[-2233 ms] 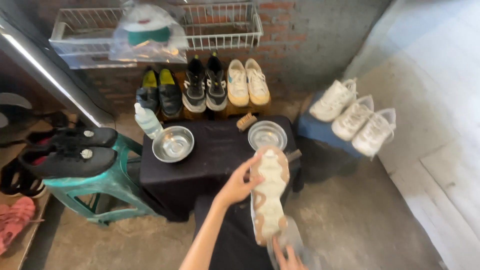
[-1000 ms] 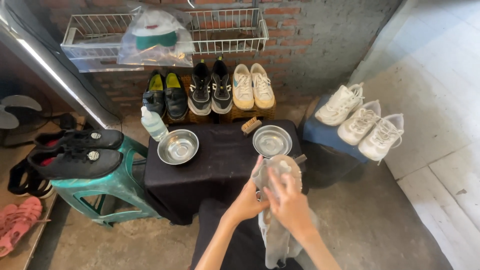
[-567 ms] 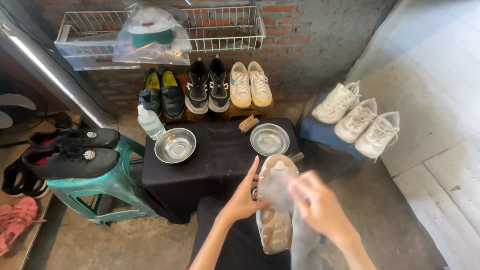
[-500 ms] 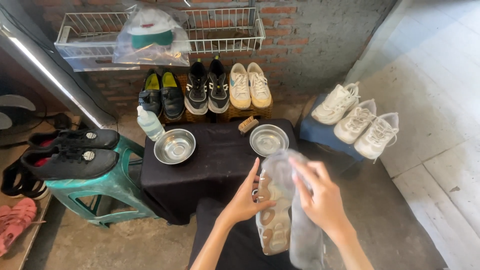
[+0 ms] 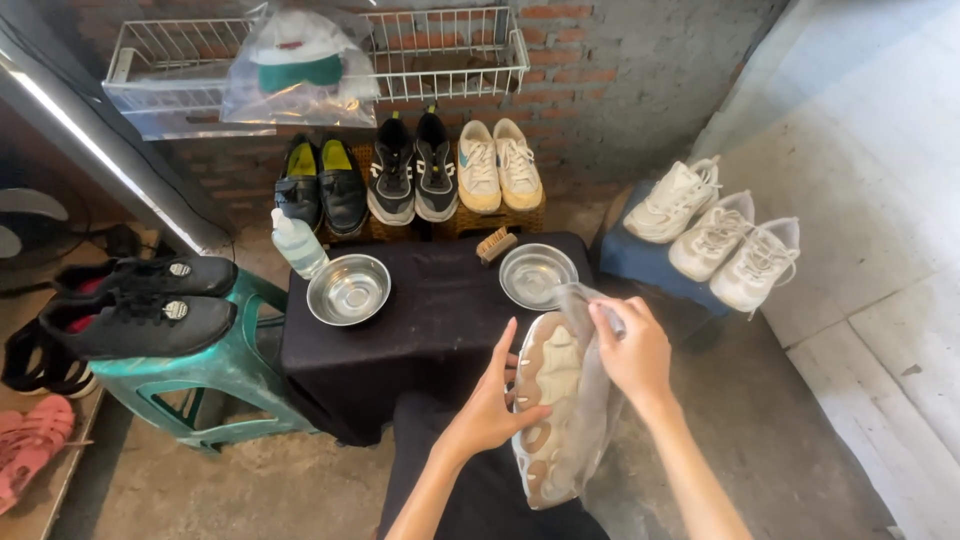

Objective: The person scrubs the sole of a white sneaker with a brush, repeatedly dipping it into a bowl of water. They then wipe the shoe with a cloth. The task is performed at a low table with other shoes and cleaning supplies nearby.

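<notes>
- Beige and white rubber shows on the sole of a sneaker [image 5: 548,410], which is turned sole-up near the bottom middle of the view, just in front of the counter [image 5: 430,320].
- Left hand [image 5: 490,405]: fingers spread flat against the left edge of the sole, steadying the shoe.
- Right hand [image 5: 630,350]: fingers closed on a clear plastic bag [image 5: 590,400] that drapes over the right side and toe of the sneaker.
- Black cloth covers the counter. On it, a steel bowl [image 5: 348,288] sits at the left and a second steel bowl [image 5: 537,275] at the right, just beyond the toe of the held shoe.
- A small wooden brush [image 5: 496,245] lies at the far edge of the counter, between the two bowls.
- A clear bottle [image 5: 297,243] stands at the far left corner of the counter.
- Along the brick wall beyond stand three pairs: black shoes with yellow insides [image 5: 320,185], black and grey trainers [image 5: 412,170], cream sneakers [image 5: 498,165].
- A white wire shelf [image 5: 440,55] hangs on the wall above them, with a bagged cap [image 5: 295,60] leaning at its left.
- To the right, three white sneakers [image 5: 715,235] rest on a dark blue stool [image 5: 625,258].
- To the left, a pair of black shoes [image 5: 135,305] lies on a green plastic stool [image 5: 200,385]; pink sandals [image 5: 30,450] are on the floor at the far left.
</notes>
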